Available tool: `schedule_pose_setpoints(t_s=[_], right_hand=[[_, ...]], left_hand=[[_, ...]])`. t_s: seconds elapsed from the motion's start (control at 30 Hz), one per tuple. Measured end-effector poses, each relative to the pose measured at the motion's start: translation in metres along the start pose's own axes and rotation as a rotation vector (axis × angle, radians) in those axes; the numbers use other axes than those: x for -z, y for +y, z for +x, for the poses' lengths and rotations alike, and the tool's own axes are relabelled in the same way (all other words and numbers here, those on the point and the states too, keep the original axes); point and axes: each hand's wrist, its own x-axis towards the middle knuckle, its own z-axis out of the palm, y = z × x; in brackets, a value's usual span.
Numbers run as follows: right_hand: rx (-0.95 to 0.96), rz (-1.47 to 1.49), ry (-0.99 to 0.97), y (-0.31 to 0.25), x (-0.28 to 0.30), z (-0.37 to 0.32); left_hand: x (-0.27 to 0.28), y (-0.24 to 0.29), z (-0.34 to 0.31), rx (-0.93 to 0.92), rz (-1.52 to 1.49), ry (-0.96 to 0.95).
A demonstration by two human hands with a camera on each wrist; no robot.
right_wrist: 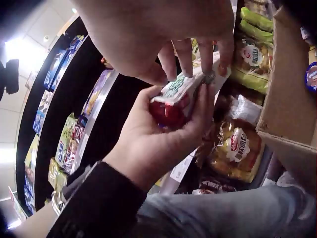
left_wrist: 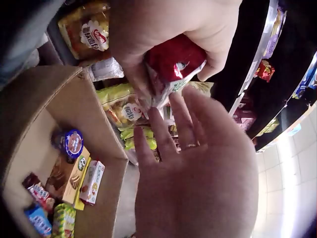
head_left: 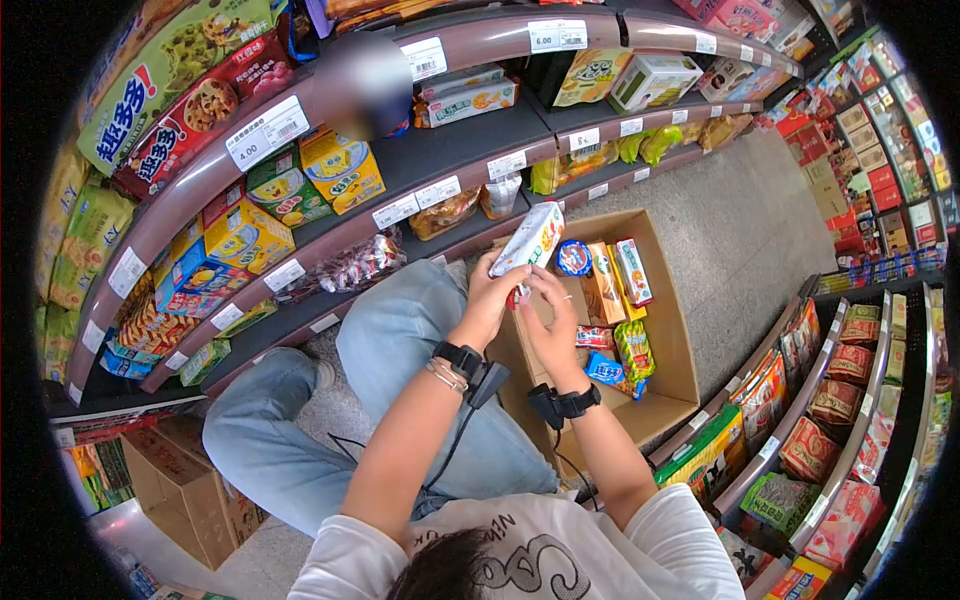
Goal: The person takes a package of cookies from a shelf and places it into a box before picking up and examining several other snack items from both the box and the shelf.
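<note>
My left hand grips a white biscuit packet with printed fruit and a red end, thumb on one side and fingers on the other. It tilts up over the left edge of an open cardboard box. My right hand, a ring on one finger, lies just below it. In the left wrist view the fingers of the right hand reach out nearly straight to the packet's red end. From the right wrist, fingertips rest along the packet's pale side.
In the box are a blue-lidded tub, a brown and yellow carton, a similar white packet, and green and blue snack packs. Curved shelves of snacks stand ahead, more at the right. A knee is beside the box.
</note>
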Motion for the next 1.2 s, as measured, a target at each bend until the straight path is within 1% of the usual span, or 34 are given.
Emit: schedule_pose_setpoints(t_s=[0.03, 0.07, 0.17, 0.23, 0.27, 0.3, 0.37, 0.4, 0.53, 0.63, 0.67, 0.77, 0.87, 0.97, 1.0, 1.1, 1.2], right_hand=[[0.002, -0.002, -0.027, 0.004, 0.005, 0.001], [-0.052, 0.028, 0.0, 0.007, 0.009, 0.004], [-0.413, 0.283, 0.165, 0.033, 0.024, 0.013], [-0.465, 0.449, 0.277, 0.04, 0.04, 0.024], [-0.551, 0.595, 0.298, 0.041, 0.049, 0.028], [-0.572, 0.69, 0.295, 0.04, 0.057, 0.033], [-0.611, 0.881, 0.288, 0.036, 0.069, 0.04], [-0.62, 0.895, 0.261, 0.027, 0.073, 0.043], [-0.662, 0.822, 0.162, 0.03, 0.073, 0.049], [-0.666, 0.725, 0.075, 0.028, 0.067, 0.056], [-0.672, 0.776, 0.059, 0.036, 0.062, 0.061], [-0.627, 0.775, 0.033, 0.033, 0.048, 0.079], [-0.631, 0.778, 0.005, 0.032, 0.034, 0.107], [-0.573, 0.791, -0.04, 0.046, 0.017, 0.135], [-0.573, 0.776, -0.039, 0.047, 0.01, 0.144], [-0.588, 0.721, -0.058, 0.045, -0.006, 0.169], [-0.589, 0.679, -0.061, 0.047, -0.021, 0.191]], left_hand=[[0.002, 0.0, 0.003, 0.004, -0.021, 0.026], [0.004, 0.0, 0.004, 0.011, -0.044, 0.058], [-0.002, 0.016, 0.001, -0.009, -0.197, -0.047], [0.001, 0.019, 0.004, 0.017, -0.27, -0.023], [0.003, 0.019, 0.005, 0.017, -0.32, -0.019], [0.006, 0.018, 0.007, 0.016, -0.37, -0.015], [0.011, 0.015, 0.012, 0.031, -0.339, -0.026], [0.011, 0.015, 0.013, 0.038, -0.305, -0.025], [0.006, 0.017, 0.011, 0.028, -0.222, -0.058], [0.001, 0.026, 0.011, -0.039, -0.145, -0.003], [0.001, 0.029, 0.013, -0.069, -0.128, 0.017], [-0.008, 0.048, 0.014, -0.072, -0.154, 0.066], [0.0, 0.043, 0.038, -0.257, 0.027, 0.166], [-0.006, 0.059, 0.047, -0.357, 0.194, 0.236], [-0.007, 0.066, 0.051, -0.356, 0.309, 0.272], [0.002, 0.075, 0.079, -0.476, 0.374, 0.261], [0.02, 0.085, 0.108, -0.476, 0.524, 0.277]])
